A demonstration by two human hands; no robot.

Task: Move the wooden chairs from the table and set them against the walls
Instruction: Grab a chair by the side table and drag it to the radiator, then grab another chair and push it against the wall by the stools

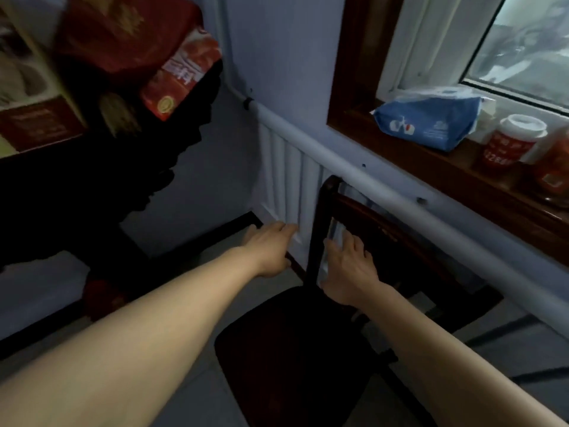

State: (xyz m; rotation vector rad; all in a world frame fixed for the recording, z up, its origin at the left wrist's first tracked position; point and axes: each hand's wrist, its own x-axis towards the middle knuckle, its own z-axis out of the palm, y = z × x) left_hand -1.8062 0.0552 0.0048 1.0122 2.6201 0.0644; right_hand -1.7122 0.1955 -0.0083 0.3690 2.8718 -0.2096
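The wooden chair (308, 349) is dark reddish-brown. The ribbed radiator (286, 177) is white, the tissue pack (428, 121) blue with white print. The far-left boxes (172, 75) are red.

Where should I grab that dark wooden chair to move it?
Probably the wooden chair by its backrest's top rail, reaching over the seat from the front. The back faces the radiator, so only the front side is open.

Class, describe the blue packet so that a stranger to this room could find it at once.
Start at the window on the right and drop to its dark wooden sill. The blue packet lies at the sill's left end. It is soft and blue, while its neighbours to the right are red containers, the nearest a white-lidded jar.
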